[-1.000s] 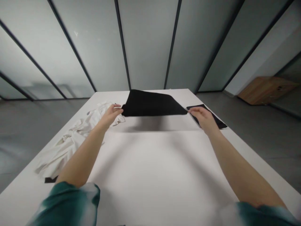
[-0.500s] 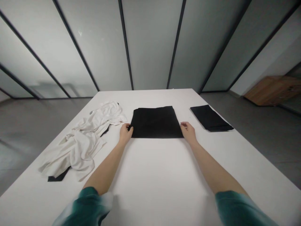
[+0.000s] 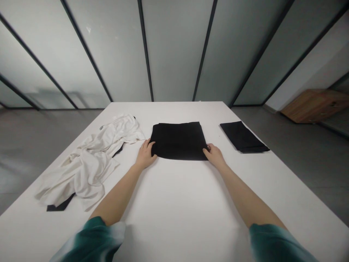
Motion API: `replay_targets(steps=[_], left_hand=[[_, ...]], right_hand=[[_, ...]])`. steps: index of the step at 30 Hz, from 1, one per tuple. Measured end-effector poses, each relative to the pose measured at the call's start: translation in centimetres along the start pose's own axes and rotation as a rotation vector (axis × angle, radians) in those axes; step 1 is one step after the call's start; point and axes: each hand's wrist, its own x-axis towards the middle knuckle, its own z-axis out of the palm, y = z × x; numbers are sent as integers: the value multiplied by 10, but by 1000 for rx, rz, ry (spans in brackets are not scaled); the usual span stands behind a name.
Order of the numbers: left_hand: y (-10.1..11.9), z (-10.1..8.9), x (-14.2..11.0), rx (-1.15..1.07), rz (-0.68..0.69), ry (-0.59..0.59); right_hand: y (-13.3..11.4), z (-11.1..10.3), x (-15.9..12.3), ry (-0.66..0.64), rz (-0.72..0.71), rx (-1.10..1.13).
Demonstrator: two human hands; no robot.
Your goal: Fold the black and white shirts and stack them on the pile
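Observation:
A folded black cloth (image 3: pixel 178 141) lies flat on the white table, its near edge bowed slightly at the left. At its near left corner is my left hand (image 3: pixel 145 154), thumb and fingers spread apart and touching the cloth's edge. My right hand (image 3: pixel 215 155) pinches the near right corner, thumb on top and the other fingers partly hidden at the side. Both forearms reach in from the bottom, with green and white sleeves. What kind of garment the black cloth is, I cannot tell.
Another folded black cloth (image 3: pixel 244 137) lies near the table's right edge. A crumpled white cloth (image 3: pixel 89 163) spreads along the left side, with black fabric (image 3: pixel 61 203) showing beneath it. Frosted glass panels (image 3: pixel 174 51) stand behind the white table (image 3: pixel 185 211). A wooden cabinet (image 3: pixel 313 105) is at the far right.
The black cloth was held up in the air by both hands, then was lowered onto the table. Since then my left hand has opened from its pinch, and my right hand has shifted slightly inward.

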Motion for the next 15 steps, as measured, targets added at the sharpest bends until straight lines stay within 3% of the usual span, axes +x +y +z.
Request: replay_targets(steps=[4, 6, 9, 11, 13, 15], left_hand=[[-5, -11, 4, 74, -257, 277], [-12, -19, 6, 91, -398, 325], [-18, -24, 8, 35, -539, 199], [-17, -22, 7, -2, -527, 132], [-11, -17, 6, -12, -455, 141], [-4, -12, 4, -19, -370, 140]], right_hand=[[-27, -6, -21, -263, -186, 141], [-38, -7, -29, -302, -267, 244], [-38, -4, -27, 28, -249, 265], [-28, 1, -17, 227, -216, 228], [-13, 8, -5, 279, -170, 197], [2, 15, 6, 237, -93, 202]])
